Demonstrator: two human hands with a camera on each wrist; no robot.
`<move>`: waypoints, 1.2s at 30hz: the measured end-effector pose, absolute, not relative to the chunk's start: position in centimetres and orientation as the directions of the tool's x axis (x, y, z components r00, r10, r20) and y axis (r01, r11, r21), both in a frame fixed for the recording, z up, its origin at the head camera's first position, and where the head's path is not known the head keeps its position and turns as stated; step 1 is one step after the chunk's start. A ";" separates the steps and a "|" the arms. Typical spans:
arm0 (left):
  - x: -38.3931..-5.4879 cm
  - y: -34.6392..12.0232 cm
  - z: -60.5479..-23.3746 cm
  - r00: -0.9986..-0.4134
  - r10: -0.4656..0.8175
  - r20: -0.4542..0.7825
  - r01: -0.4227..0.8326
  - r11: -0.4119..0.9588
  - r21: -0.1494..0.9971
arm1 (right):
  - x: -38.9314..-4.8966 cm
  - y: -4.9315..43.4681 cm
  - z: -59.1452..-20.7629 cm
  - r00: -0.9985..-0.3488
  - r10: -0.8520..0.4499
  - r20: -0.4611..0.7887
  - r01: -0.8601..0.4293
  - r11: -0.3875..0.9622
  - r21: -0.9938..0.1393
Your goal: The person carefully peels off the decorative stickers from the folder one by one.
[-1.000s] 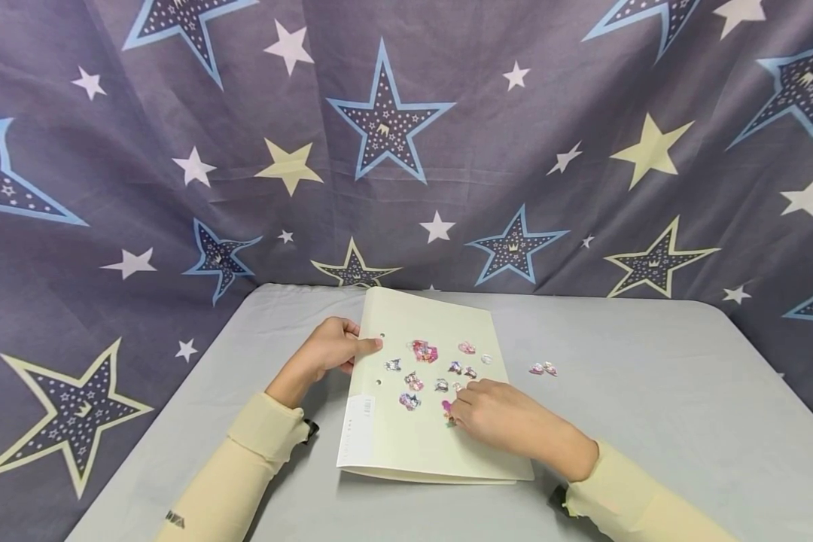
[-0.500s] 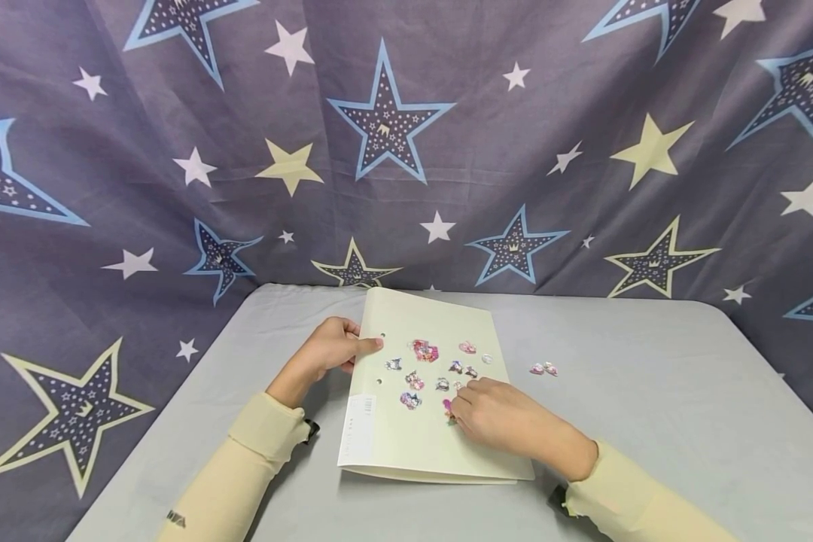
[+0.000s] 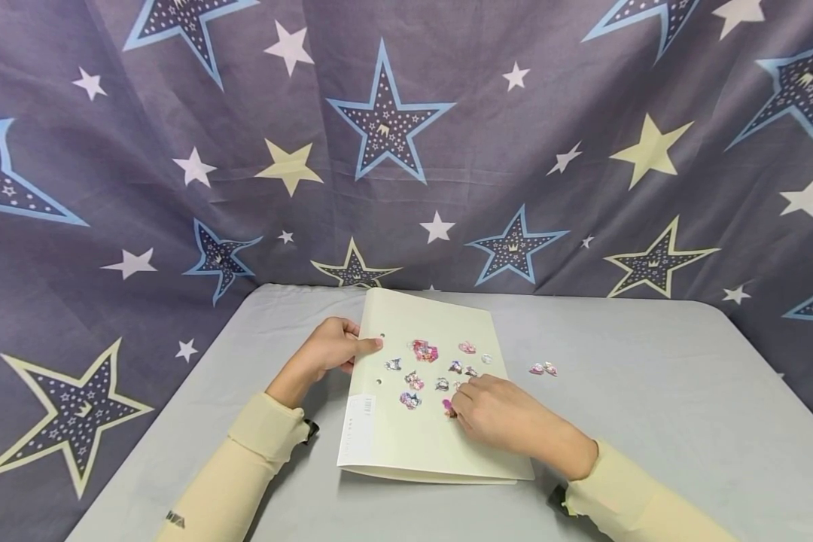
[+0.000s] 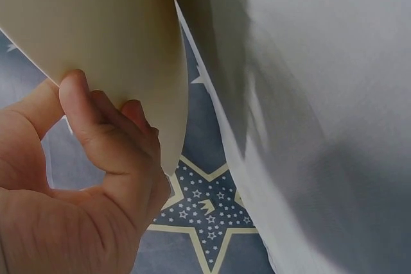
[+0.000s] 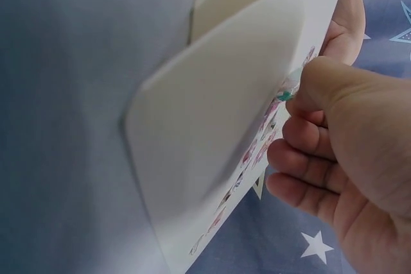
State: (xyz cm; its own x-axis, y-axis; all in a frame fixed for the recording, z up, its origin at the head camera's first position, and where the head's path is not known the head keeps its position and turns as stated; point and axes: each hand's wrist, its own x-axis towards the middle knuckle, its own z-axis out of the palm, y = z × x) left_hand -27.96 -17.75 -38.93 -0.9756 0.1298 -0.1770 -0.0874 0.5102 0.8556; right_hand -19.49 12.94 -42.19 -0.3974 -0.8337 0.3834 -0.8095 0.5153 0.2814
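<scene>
A cream file folder (image 3: pixel 427 444) lies slightly tilted on the table, its front cover scattered with small shiny stickers (image 3: pixel 424 351). My left hand (image 3: pixel 335 346) grips the folder's left edge, thumb on top and fingers beneath. In the left wrist view, the left hand's fingers (image 4: pixel 106 126) curl against the folder's cream sheet (image 4: pixel 109 24). Low on the right of the cover, my right hand (image 3: pixel 497 414) pinches a pink sticker (image 3: pixel 449 408), partly hidden by the fingers. A teal bit of sticker (image 5: pixel 284 95) shows at the right hand's (image 5: pixel 353 145) thumb and forefinger.
Two small stickers (image 3: pixel 543 369) lie on the grey-covered table (image 3: pixel 637 406), right of the folder. A white barcode label (image 3: pixel 359 429) sits at the folder's lower left. Behind the table hangs a dark star-patterned cloth (image 3: pixel 447 173).
The right hand's fingers shift very slightly at the pink sticker, and its green lower part is now out of sight. My left hand and the folder stay in place.
</scene>
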 end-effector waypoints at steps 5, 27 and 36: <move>-28.0 -17.8 -39.0 -0.975 0.131 -0.180 -0.090 0.508 0.857 | -19.5 13.0 -42.2 -0.425 -0.821 0.381 -0.805 0.535 0.255; -28.2 -17.8 -39.2 -0.977 0.124 -0.175 -0.087 0.514 0.853 | -19.8 13.1 -41.8 -0.411 -0.789 0.457 -0.769 0.569 0.291; -28.1 -17.8 -39.1 -0.977 0.124 -0.172 -0.086 0.511 0.856 | -19.8 13.4 -41.4 -0.439 -0.781 0.444 -0.766 0.584 0.268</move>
State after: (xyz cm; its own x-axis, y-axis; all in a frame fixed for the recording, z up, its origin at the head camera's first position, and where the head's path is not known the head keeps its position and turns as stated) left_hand -28.08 -17.79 -39.12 -0.9771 0.1244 -0.1723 -0.0859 0.5105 0.8556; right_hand -19.84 13.37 -41.38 -0.4394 -0.7808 0.4441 -0.7663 0.5838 0.2682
